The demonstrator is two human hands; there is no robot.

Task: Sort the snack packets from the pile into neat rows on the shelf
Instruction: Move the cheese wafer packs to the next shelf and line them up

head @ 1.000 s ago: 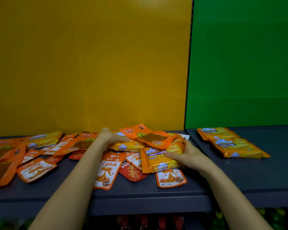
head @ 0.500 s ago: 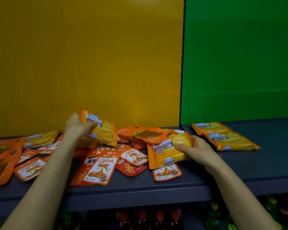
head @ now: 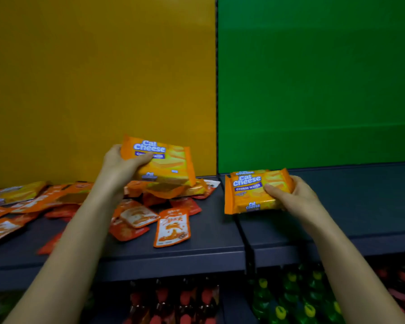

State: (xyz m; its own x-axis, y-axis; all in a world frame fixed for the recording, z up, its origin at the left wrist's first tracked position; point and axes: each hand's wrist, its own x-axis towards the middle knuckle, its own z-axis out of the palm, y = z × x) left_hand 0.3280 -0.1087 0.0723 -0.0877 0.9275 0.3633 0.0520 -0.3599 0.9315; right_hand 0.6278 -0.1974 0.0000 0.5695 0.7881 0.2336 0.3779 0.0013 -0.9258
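Looking down first past dim red bottles (head: 185,298) and green bottles (head: 290,300) on a lower level, then up to the front lip of the dark shelf (head: 197,256). Reaching over that lip with two bare forearms. Crossing, on the left section, a loose pile of snack packets (head: 56,199), mostly orange and red, lying flat and overlapping, with a small white-fronted sachet (head: 172,228) nearest to the lip. Gripping with the left hand (head: 122,164) the upper Cal Cheese packet (head: 166,164), fingers (head: 142,159) curled round its left end, thumb on the printed front; held in the air over the back of the pile, tilted. Clasping with the right hand (head: 297,197) the lower Cal Cheese packet (head: 248,192) by its right end, thumb on top, low over the right section; cannot tell if touching the shelf. Hiding almost fully a third Cal Cheese packet (head: 246,172) just behind. Ending at a yellow panel (head: 98,78) behind the pile and a green panel (head: 313,78) on the right.
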